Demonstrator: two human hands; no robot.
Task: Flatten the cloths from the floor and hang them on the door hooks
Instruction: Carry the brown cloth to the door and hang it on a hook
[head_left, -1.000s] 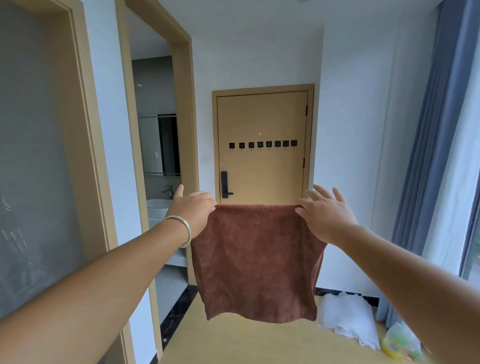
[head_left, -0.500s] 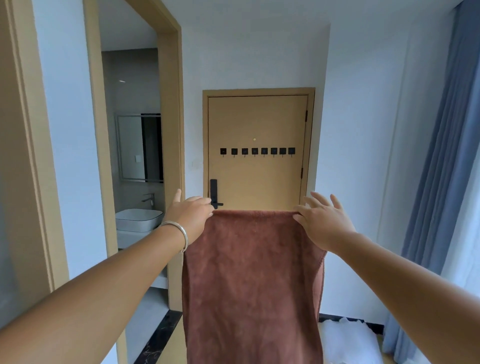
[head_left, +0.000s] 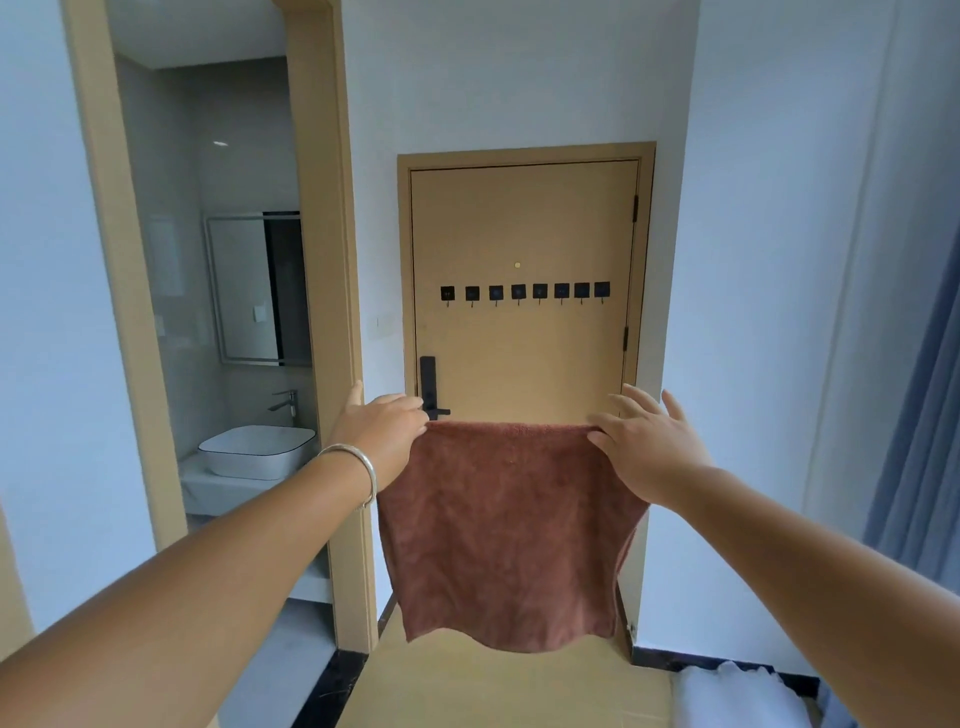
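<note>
From the head view, your left hand (head_left: 382, 434) and right hand (head_left: 644, 447) each pinch a top corner of the brown cloth (head_left: 511, 530), fingers clamped on its upper edge, with the right hand's other fingers spread. The cloth hangs flat between them, well short of the door (head_left: 524, 228). Keep that top edge taut and level as you approach, then lift it to the empty row of hooks (head_left: 523, 292). Another white cloth (head_left: 737, 696) waits on the floor.
</note>
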